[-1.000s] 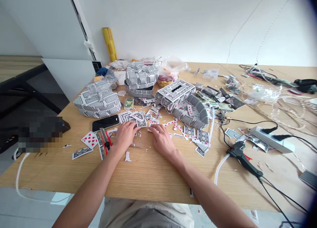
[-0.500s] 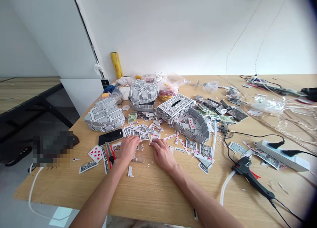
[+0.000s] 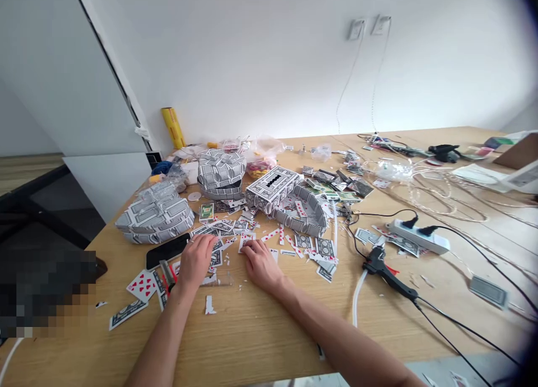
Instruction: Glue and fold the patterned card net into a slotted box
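Observation:
My left hand (image 3: 197,259) is low over the table just right of a black phone (image 3: 167,251), its fingers bent inward; anything under them is hidden. My right hand (image 3: 261,265) lies on the table, fingers slightly curled, the fingertips on a playing card (image 3: 247,241). Cut cards and paper strips are scattered between and beyond the hands. Beside my left wrist is a red-and-grey cutter (image 3: 168,275), partly covered. Behind stand a woven card box (image 3: 156,214), a heart-shaped lidded box (image 3: 221,173), a rectangular card box (image 3: 273,188) and an open tray (image 3: 309,223).
A black glue gun (image 3: 389,276) with cables lies at the right, near a white power strip (image 3: 418,236). Tangled clear wire spreads at the back right. A yellow roll (image 3: 172,128) stands by the wall. A ten of hearts card (image 3: 143,285) lies at the left.
The view has turned to the right, showing more of the table there. My left hand has shifted slightly away from the small cards and closer to the phone. My right hand stays at the card.

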Tool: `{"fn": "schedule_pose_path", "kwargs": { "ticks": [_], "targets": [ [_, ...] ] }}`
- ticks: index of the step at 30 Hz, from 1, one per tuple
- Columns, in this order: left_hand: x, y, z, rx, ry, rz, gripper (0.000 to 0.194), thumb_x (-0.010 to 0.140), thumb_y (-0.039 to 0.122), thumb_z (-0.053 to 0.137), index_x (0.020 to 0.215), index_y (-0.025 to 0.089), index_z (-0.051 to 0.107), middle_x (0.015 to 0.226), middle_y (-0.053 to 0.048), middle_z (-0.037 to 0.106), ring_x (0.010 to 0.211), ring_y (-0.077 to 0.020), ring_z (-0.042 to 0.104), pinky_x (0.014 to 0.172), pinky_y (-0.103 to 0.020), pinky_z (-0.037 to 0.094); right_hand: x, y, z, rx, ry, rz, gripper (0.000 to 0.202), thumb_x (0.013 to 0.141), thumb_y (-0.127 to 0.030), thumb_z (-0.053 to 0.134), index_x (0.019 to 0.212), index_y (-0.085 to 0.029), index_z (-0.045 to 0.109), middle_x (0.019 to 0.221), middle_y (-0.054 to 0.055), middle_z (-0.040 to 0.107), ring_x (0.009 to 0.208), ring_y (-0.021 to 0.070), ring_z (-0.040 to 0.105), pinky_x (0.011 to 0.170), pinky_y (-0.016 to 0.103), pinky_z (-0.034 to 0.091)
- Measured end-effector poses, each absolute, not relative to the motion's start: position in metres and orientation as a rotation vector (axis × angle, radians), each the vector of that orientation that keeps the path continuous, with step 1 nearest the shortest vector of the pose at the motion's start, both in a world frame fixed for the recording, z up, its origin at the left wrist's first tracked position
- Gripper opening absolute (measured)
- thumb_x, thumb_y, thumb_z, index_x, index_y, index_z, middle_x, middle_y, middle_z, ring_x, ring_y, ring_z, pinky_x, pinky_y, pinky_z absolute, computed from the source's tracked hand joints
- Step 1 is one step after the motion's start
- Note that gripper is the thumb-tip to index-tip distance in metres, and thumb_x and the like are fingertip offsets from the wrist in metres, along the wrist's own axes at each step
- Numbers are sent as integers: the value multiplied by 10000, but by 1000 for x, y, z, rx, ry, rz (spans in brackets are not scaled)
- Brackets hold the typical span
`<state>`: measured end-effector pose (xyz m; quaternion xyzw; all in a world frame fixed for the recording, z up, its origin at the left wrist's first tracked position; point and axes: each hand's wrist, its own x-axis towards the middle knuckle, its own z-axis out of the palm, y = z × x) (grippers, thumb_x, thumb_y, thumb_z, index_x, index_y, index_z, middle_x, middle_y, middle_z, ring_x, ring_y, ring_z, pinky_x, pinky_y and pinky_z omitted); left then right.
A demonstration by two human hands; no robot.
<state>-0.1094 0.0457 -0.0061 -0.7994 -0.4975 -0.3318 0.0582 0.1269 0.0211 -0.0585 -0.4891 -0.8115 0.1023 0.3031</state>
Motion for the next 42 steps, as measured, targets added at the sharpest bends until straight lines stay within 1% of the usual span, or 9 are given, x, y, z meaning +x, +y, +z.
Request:
{"fn": "schedule_pose_path", "kwargs": {
  "ticks": [5,7,10,13,19,24,30,37,42],
  "targets": [
    [-111,42,-10,-2364,-1587,-1023,351,1141,387,378,1033,204,657,985,-115,763,997,-260,731,958,-372,536,125,20,-58,-1323,-2165,251,295,971,-67,572,1203,-194,704,1280,120,686,1189,276,574,1095,435,483],
    [-110,41,-13,-2367,-1625,-997,372,1146,388,345,1030,201,645,898,-103,759,891,-255,748,830,-343,537,125,20,-57,-1336,-2170,238,300,961,-63,577,1203,-186,705,1277,122,686,1187,280,577,1094,432,484],
    [-106,39,-17,-2403,-1649,-950,370,1144,384,331,1039,208,639,755,-66,751,711,-242,752,625,-306,462,123,19,-54,-1343,-2175,211,282,956,-64,580,1178,-182,707,1248,120,695,1166,274,589,1085,421,489],
    [-99,37,-16,-2459,-1630,-919,361,1139,384,337,1018,223,637,685,-40,747,634,-232,753,548,-290,397,121,19,-52,-1352,-2176,177,250,968,-74,569,1144,-185,708,1197,116,708,1119,265,604,1053,406,502],
    [-95,37,-20,-2551,-1633,-933,334,1127,404,351,1032,242,627,740,-37,781,682,-233,781,567,-279,420,122,21,-55,-1371,-2206,136,271,929,-84,613,1154,-206,702,1199,92,708,1112,264,603,1039,387,496],
    [-100,40,-28,-2536,-1741,-971,286,1097,466,417,1055,245,593,770,-28,776,721,-253,793,585,-285,412,122,22,-59,-1378,-2211,136,241,978,-116,582,1177,-195,693,1240,113,689,1148,271,582,1068,402,476],
    [-96,38,-20,-2541,-1789,-953,261,1050,500,488,1005,251,553,763,-25,761,702,-256,780,566,-287,385,123,21,-57,-1351,-2205,153,298,950,-79,606,1203,-208,696,1239,97,698,1157,258,595,1077,391,492],
    [-95,35,-13,-2567,-1860,-807,307,1063,493,436,899,252,533,693,-22,728,659,-243,742,581,-296,325,124,21,-58,-1340,-2198,187,330,960,-54,560,1217,-208,698,1268,103,695,1200,257,600,1111,402,482],
    [-94,34,-15,-2594,-1788,-703,360,1100,478,383,866,253,540,625,-36,704,663,-272,747,585,-314,287,121,21,-54,-1340,-2185,139,306,937,-60,579,1188,-198,689,1203,102,706,1124,265,605,1057,403,506]
  ]
}}
